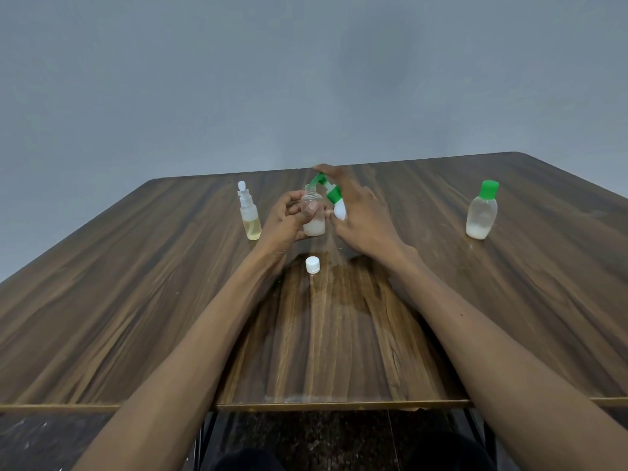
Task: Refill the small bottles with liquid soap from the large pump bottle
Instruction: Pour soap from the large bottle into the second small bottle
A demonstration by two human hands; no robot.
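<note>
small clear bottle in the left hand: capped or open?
Open. The clear bottle shows a bare threaded neck; a white cap lies on the table.

My left hand (289, 217) holds the open small bottle (313, 212) mid-surface (136, 283); pump bottle (334, 198) in my right hand (362, 215) just right, tilted over it. Loose cap (312, 265) in front. Spray bottle (249, 212) left, capped bottle (482, 210) far right.

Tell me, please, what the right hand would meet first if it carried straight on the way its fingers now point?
Probably nothing: the right hand, gripping the pump bottle, points toward the table's far edge, and that stretch looks free, though depth is unclear.
</note>
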